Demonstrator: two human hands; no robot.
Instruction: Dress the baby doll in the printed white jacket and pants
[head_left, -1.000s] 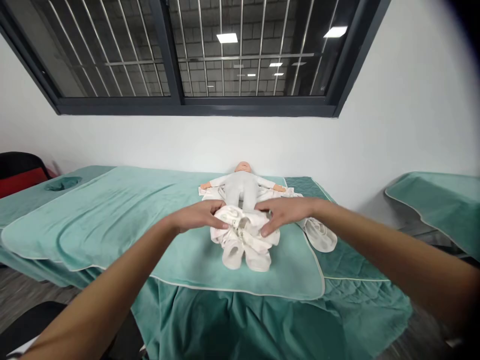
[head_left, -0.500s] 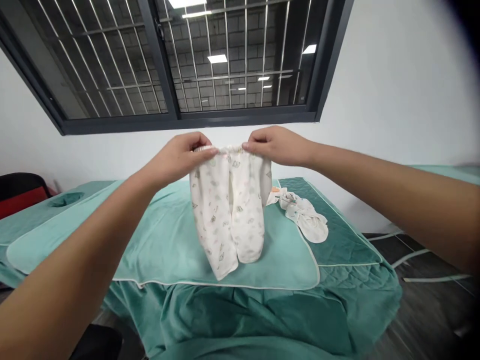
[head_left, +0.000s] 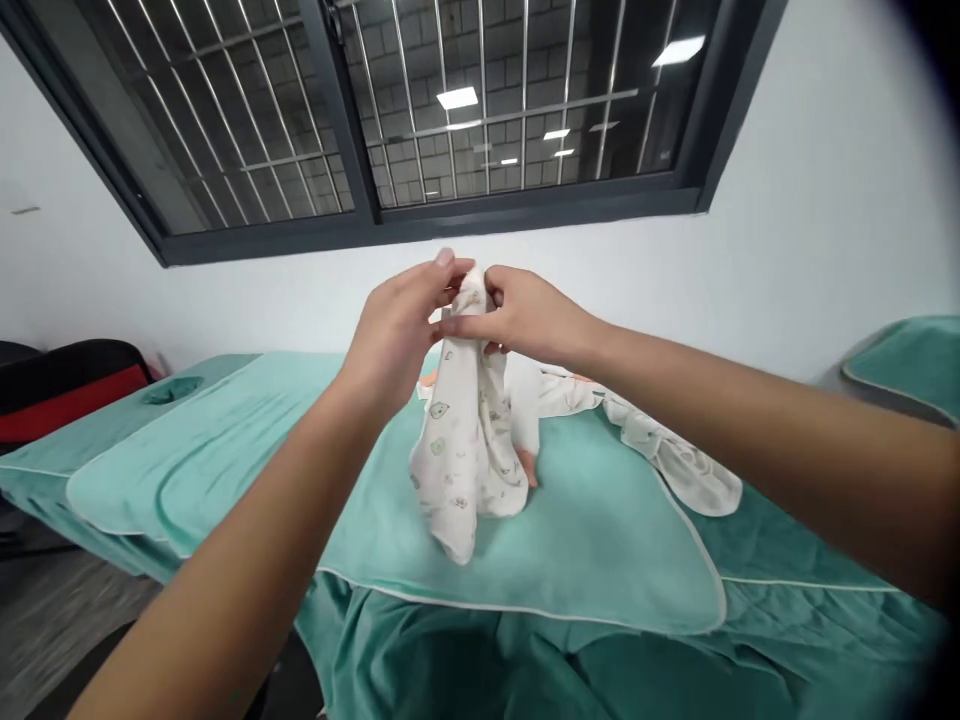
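A small pair of white baby pants [head_left: 454,440] with a print of little figures hangs bunched lengthwise above the green bed, legs downward. My right hand [head_left: 525,315] is closed on its gathered top, the thumb lying across the front. From the other side, my left hand [head_left: 405,325] is closed at the same top edge, some fingers hidden behind the cloth. Behind the pants is a white piece [head_left: 525,400] with an orange-toned end; the pants partly hide it, and I cannot tell what it is.
More white baby clothing [head_left: 697,475] lies crumpled on the right side of the bed. A light green pad [head_left: 600,560] with pale piping covers the darker green bed cover [head_left: 810,550]. A black and red chair [head_left: 82,385] stands at left; a barred window [head_left: 510,110] is ahead.
My hands have come together, so the pants' spread waistband is now gathered and the legs hang close together. The view has shifted, bringing the white and orange piece behind into sight.
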